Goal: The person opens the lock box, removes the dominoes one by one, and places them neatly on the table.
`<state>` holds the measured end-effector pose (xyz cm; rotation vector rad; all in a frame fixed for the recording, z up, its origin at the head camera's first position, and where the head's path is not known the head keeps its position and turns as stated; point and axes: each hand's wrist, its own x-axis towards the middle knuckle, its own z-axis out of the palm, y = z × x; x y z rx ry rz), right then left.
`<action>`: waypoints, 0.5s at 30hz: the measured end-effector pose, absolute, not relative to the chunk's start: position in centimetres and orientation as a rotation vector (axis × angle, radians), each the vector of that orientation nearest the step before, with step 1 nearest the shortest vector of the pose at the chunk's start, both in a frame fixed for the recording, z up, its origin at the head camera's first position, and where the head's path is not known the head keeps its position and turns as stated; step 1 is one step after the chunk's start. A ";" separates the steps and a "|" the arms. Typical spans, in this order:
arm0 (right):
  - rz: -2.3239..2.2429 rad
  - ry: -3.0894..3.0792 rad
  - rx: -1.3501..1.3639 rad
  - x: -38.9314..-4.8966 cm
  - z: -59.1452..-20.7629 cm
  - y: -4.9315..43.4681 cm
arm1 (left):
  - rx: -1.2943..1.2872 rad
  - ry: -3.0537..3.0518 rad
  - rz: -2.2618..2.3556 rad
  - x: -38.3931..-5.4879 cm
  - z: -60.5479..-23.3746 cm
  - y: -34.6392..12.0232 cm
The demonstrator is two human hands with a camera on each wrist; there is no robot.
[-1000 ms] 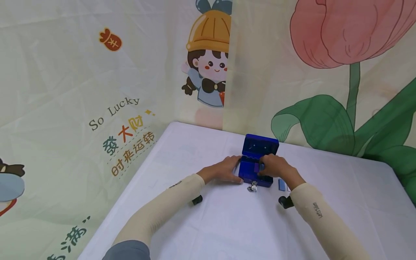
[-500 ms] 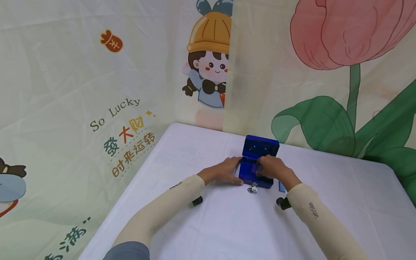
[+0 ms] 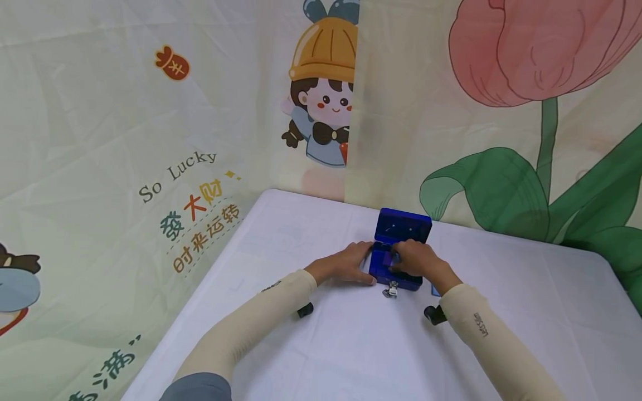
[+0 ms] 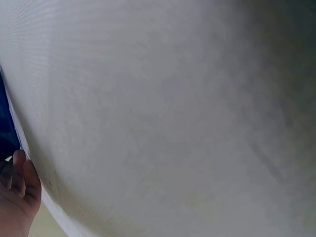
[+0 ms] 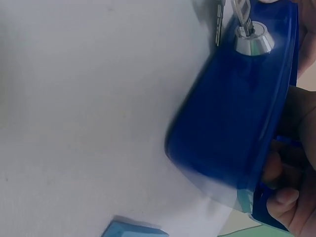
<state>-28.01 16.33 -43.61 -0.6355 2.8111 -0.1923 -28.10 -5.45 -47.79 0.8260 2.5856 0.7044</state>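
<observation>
A blue metal lock box [image 3: 381, 275] stands on the table with its lid [image 3: 403, 225] raised. My left hand [image 3: 348, 263] holds its left side, thumb at the front corner and fingers towards the back. My right hand [image 3: 420, 258] reaches down inside. Its fingers are bent round a small purple piece [image 3: 387, 258] with a bluish part beside it; the fingers hide much of this piece. In the right wrist view, a key [image 5: 243, 14] sits in the silver lock [image 5: 254, 40] on the box's front wall.
Keys [image 3: 390, 292] hang at the box's front. A light blue block [image 5: 132, 230] lies on the white table [image 3: 361, 345] right of the box, partly hidden by the right arm in the head view. Printed cloth [image 3: 391, 111] hangs behind the table.
My right hand has shifted left inside the box, and the purple piece has moved left with it. The right forearm now covers more of the blue block. My left hand stays put.
</observation>
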 end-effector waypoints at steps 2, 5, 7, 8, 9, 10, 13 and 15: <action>-0.188 2.815 -0.656 -28.0 -43.6 16.2 | 0.825 2.589 0.702 -28.1 -47.7 -5.5; -0.198 2.819 -0.677 -27.8 -43.6 15.9 | 0.826 2.589 0.698 -28.0 -47.7 -5.5; -0.208 2.818 -0.696 -27.8 -43.6 15.7 | 0.829 2.587 0.697 -28.0 -47.7 -5.6; -0.214 2.817 -0.705 -27.7 -43.6 15.6 | 0.830 2.586 0.697 -28.0 -47.7 -5.6; -0.220 2.817 -0.713 -27.7 -43.6 15.5 | 0.831 2.584 0.697 -28.0 -47.7 -5.6; -0.226 2.816 -0.721 -27.7 -43.7 15.4 | 0.832 2.582 0.697 -28.0 -47.7 -5.6; -0.242 2.819 -0.737 -27.6 -43.7 15.2 | 0.833 2.581 0.696 -27.9 -47.6 -5.6; -0.256 2.818 -0.748 -27.6 -43.8 15.0 | 0.838 2.581 0.693 -27.9 -47.6 -5.6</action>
